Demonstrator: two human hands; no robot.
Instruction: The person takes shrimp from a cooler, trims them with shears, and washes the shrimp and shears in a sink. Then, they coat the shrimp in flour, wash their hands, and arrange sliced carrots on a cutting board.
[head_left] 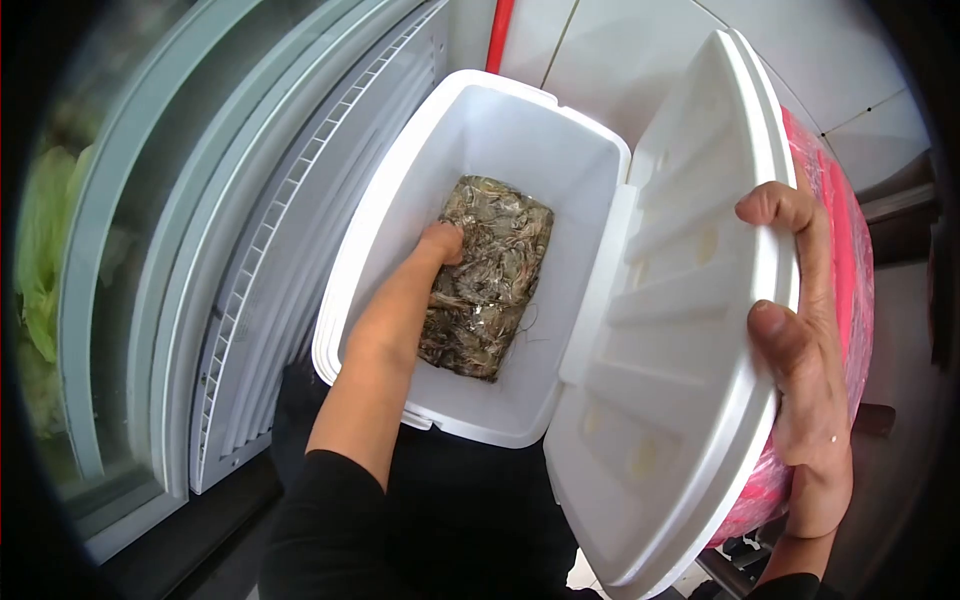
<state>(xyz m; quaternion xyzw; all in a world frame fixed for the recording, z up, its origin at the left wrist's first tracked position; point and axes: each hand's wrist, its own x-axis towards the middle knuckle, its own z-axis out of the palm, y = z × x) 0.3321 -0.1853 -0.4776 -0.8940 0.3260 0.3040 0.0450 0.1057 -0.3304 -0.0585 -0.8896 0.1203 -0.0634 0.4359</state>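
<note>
Inside a white cooler box lies a dark, glossy slab of shrimp, with thin feelers sticking out at one side. My left hand reaches down into the box and is closed at the slab's left edge; the fingertips are hidden. The hinged white lid stands tipped open to the right. Its outer edge is held by my right hand, with the thumb and a finger curled over the rim and the other fingers hidden behind.
A glass-doored fridge with a vented grey panel stands close on the left, green leaves behind its glass. Pink plastic-wrapped material sits behind the lid. A red pole leans by the tiled wall.
</note>
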